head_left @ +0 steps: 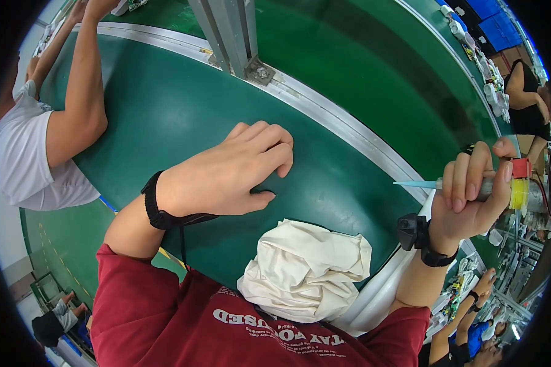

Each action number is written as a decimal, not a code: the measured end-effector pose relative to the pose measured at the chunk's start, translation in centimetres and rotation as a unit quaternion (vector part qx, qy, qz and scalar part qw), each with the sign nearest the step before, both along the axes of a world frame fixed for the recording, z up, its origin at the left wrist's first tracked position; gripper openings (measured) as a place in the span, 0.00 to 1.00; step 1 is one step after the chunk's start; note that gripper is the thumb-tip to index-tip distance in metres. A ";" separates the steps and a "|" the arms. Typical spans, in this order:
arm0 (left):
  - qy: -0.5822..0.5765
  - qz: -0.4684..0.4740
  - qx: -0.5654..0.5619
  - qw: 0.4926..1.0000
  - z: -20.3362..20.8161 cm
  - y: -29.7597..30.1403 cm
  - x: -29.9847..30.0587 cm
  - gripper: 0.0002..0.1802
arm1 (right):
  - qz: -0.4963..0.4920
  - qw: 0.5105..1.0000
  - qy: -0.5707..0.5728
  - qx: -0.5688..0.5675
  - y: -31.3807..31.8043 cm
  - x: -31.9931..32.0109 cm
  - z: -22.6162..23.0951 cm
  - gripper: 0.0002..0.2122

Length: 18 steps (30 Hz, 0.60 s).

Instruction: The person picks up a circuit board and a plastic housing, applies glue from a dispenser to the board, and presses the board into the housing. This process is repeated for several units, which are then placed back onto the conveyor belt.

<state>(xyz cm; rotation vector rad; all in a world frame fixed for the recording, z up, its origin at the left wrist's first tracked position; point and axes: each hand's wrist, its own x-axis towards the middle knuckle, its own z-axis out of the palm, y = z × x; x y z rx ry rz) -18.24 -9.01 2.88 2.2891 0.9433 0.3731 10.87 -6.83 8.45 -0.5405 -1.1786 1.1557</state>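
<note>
Right hand (pixel 471 199) at 3 o'clock, fingers clamped round clear plastic syringe-type dispenser (pixel 502 186) holding yellow stuff, red cap. Long axis roughly level, pale blue tip pointing 9 o'clock. Left hand (pixel 226 174) flat on green mat (pixel 165 110), fingers together, holding nothing. Crumpled cream cloth (pixel 306 272) at 6 o'clock, clear of tip.

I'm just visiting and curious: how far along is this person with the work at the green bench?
Nothing finished shows. In hand: the right hand grips a syringe-like dispenser, its pale blue tip pointing left, clear of any part. The left hand rests flat on the green mat. A crumpled white cloth lies close by. No workpiece is in front.
</note>
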 end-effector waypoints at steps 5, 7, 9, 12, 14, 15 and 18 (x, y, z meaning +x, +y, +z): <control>0.005 -0.002 -0.003 1.000 0.0 0.1 0.0 0.21 | -0.004 1.000 0.004 -0.001 -0.1 0.0 0.1 0.13; 0.011 -0.005 -0.018 1.000 0.0 0.3 0.0 0.20 | -0.005 1.000 0.004 0.000 -0.1 0.1 0.1 0.13; 0.005 -0.006 -0.018 1.000 0.1 0.3 0.0 0.20 | -0.002 1.000 0.011 -0.003 -0.1 0.1 0.2 0.13; -0.007 -0.007 -0.018 1.000 0.3 0.3 0.2 0.19 | -0.004 1.000 0.014 -0.004 0.0 0.1 0.3 0.13; -0.005 -0.002 -0.011 1.000 0.4 0.2 0.4 0.20 | -0.008 1.000 0.013 -0.005 0.0 0.1 0.4 0.13; -0.004 0.001 -0.007 1.000 0.4 0.2 0.4 0.20 | -0.008 1.000 0.013 -0.004 0.0 0.0 0.4 0.13; -0.003 0.003 -0.005 1.000 0.5 0.1 0.3 0.21 | -0.014 1.000 0.011 -0.006 0.0 0.0 0.6 0.13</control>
